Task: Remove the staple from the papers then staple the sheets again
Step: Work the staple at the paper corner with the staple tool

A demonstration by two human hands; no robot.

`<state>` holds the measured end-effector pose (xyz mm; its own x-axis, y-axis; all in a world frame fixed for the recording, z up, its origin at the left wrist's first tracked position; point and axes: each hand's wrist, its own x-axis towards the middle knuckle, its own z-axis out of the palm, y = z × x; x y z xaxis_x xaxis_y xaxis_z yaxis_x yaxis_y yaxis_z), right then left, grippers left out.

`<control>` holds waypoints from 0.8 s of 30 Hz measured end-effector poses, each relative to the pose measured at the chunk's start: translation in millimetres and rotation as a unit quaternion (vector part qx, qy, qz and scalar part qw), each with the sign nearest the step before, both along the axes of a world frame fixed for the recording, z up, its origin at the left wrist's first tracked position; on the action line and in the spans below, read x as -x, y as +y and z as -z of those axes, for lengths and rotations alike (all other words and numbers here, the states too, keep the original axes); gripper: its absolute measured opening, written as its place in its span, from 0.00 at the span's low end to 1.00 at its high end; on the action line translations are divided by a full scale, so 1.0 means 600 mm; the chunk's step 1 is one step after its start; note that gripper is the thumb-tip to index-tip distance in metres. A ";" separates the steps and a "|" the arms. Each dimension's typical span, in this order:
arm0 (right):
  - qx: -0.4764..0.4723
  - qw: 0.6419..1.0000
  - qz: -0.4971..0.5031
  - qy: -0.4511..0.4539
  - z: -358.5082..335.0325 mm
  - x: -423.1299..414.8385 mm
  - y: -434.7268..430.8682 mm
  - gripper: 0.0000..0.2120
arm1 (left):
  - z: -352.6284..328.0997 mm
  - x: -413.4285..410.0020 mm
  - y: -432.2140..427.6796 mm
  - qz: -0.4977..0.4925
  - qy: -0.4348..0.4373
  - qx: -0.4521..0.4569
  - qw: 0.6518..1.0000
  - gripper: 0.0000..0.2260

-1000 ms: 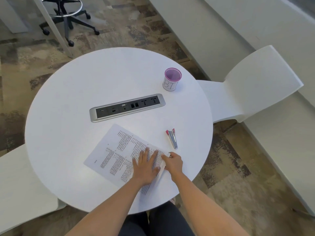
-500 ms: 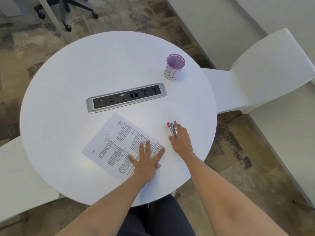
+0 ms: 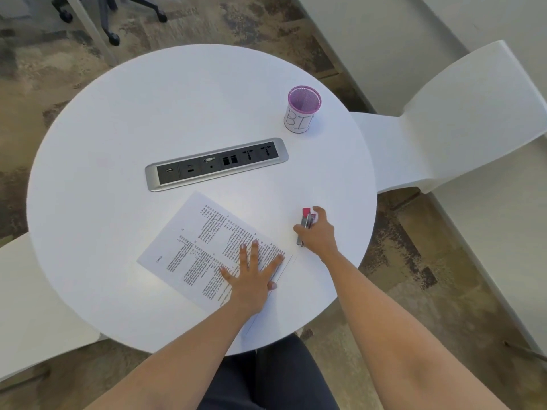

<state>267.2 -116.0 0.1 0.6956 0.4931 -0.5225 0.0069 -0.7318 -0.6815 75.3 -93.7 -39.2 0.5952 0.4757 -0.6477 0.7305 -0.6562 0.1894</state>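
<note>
Printed papers (image 3: 204,250) lie slanted on the round white table (image 3: 118,137), near its front edge. My left hand (image 3: 251,276) rests flat on their right part, fingers spread. To the right of the sheets my right hand (image 3: 318,232) curls around a small stapler (image 3: 306,221) with a pink-red end and a metal body. The thumb is on its left side and the fingers on its right. The stapler's lower part is partly covered by the hand. No staple is visible in the papers.
A silver power and data socket strip (image 3: 216,164) is set into the table's middle. A purple mesh cup with a white label (image 3: 302,112) stands at the back right. White chairs stand at the right (image 3: 458,119) and left (image 3: 32,297); an office chair base (image 3: 109,13) is beyond.
My right hand left the papers' right corner, reached right to the stapler and closed around it. The left hand stayed flat on the papers.
</note>
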 end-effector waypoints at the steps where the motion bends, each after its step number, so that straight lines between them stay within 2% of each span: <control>1: -0.021 0.999 0.038 0.023 0.002 0.004 -0.008 0.30 | -0.001 0.000 0.000 0.001 0.001 0.002 1.000 0.33; 6: -0.071 0.989 0.108 0.066 0.013 0.041 -0.051 0.17 | 0.001 0.000 0.002 0.003 0.009 0.016 1.000 0.35; 10: -0.104 0.975 0.168 0.100 0.020 0.075 -0.079 0.20 | 0.004 0.001 0.003 -0.004 0.008 0.019 1.000 0.36; 16: -0.143 0.959 0.241 0.054 0.025 0.116 -0.110 0.24 | 0.005 0.005 0.004 -0.012 -0.007 0.028 1.000 0.39; 20: -0.135 0.967 0.215 -0.016 0.027 0.121 -0.125 0.25 | 0.006 0.004 0.005 -0.015 -0.009 0.037 0.999 0.37; 24: -0.097 0.985 0.112 -0.086 0.032 0.123 -0.142 0.22 | 0.007 0.003 0.005 -0.019 -0.010 0.038 0.999 0.37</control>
<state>193.7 -201.4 -19.2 0.8679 0.3963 -0.2996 -0.0130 -0.5848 -0.8111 73.5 -91.0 -43.4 0.5913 0.4477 -0.6708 0.7498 -0.6113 0.2531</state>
